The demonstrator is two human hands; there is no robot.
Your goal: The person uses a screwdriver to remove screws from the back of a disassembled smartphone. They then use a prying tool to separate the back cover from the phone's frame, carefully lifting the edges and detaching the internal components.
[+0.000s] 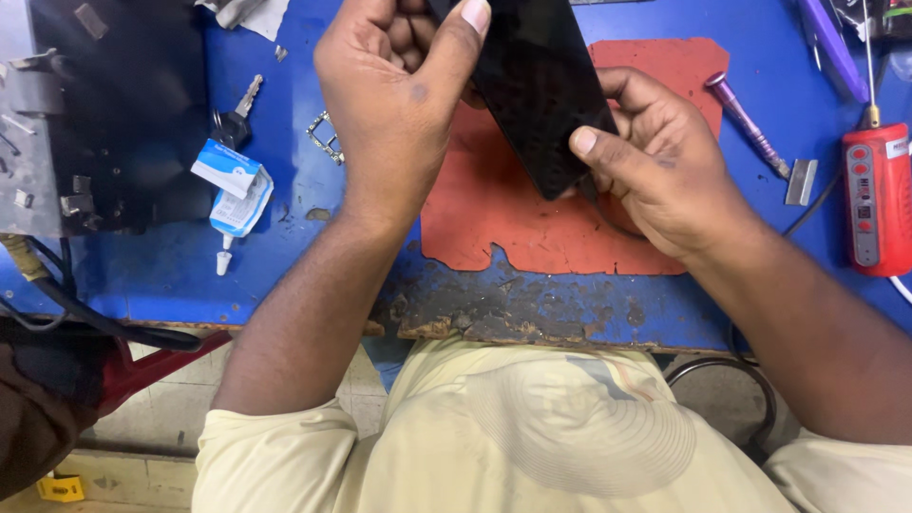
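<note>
Both my hands hold a flat black phone-like slab (537, 90) above a worn red mat (532, 218) on a blue workbench (285, 204). My left hand (394, 95) grips its upper part, thumb pressed on the black face near the top edge of the view. My right hand (655, 161) pinches the slab's lower corner between thumb and fingers. The slab's top end is cut off by the frame.
A purple-handled screwdriver (750, 123) lies right of the mat, a red handheld tool (874, 195) farther right. A small glue tube in white-blue packaging (231, 185), keys (237, 114) and a dark metal device (104, 114) sit left. The bench's front edge (494, 323) is chipped.
</note>
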